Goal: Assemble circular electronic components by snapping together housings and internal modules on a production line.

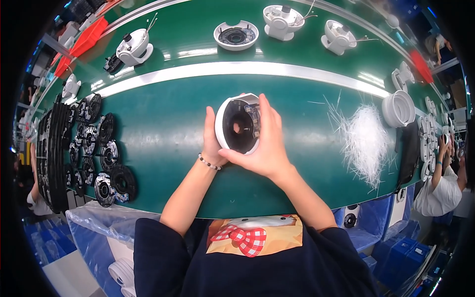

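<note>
Between my two hands is a round white camera housing (220, 120), tilted up above the green bench mat. A dark round insert with a center hole and a strip of circuit board (253, 119) shows inside it. My left hand (211, 136) grips the left side, with a beaded bracelet at the wrist. My right hand (269, 141) wraps the right side, its thumb along the lower rim and its fingers up the far side. The fingertips behind the housing are partly hidden.
Several black ring-shaped circuit assemblies (89, 140) lie at the left beside stacked black trays (53, 153). A heap of clear thin strips (366, 143) and stacked white rings (398, 109) are at the right. White camera bodies with wires (134, 48) and a white bowl-shaped housing (236, 36) stand beyond the white rail.
</note>
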`<state>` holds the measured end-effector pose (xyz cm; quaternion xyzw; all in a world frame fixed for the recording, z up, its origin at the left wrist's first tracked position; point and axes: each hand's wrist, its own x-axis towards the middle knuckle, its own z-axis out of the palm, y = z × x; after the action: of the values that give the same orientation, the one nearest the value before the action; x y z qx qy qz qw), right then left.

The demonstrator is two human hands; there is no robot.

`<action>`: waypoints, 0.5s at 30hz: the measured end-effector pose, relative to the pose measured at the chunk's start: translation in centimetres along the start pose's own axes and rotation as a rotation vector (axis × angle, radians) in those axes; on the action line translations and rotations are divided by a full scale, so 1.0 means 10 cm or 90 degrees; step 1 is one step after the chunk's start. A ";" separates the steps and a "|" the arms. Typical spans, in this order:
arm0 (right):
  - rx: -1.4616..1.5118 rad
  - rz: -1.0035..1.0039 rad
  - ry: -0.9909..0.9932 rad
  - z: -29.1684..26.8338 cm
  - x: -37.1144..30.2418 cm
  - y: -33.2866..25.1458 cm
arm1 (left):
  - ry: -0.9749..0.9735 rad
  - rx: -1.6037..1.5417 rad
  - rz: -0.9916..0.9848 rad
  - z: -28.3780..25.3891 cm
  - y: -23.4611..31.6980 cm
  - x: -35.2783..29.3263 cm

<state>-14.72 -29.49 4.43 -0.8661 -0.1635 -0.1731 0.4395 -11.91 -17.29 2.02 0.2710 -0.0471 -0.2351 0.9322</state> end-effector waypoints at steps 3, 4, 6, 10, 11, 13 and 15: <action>-0.018 0.060 -0.021 -0.01 0.03 -0.07 | 0.022 0.001 -0.011 -0.08 0.00 -0.03; -0.027 0.070 -0.027 0.00 0.04 -0.07 | 0.035 -0.006 -0.018 -0.07 0.01 -0.03; -0.037 0.079 -0.033 -0.01 0.05 -0.08 | 0.048 -0.014 -0.025 -0.06 0.02 -0.03; -0.055 0.093 -0.063 -0.07 0.07 -0.11 | 0.030 -0.010 -0.031 -0.08 0.03 -0.04; -0.059 0.100 -0.073 -0.07 0.07 -0.11 | 0.015 -0.021 -0.034 -0.09 0.02 -0.04; -0.075 0.084 -0.065 -0.05 0.07 -0.10 | -0.003 -0.026 -0.011 -0.12 0.00 -0.08; -0.092 0.070 -0.057 -0.02 0.09 -0.07 | -0.021 -0.033 0.011 -0.10 -0.01 -0.11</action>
<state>-14.29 -29.12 5.41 -0.9102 -0.1225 -0.1210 0.3766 -12.68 -16.34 1.15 0.2423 -0.0587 -0.2325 0.9401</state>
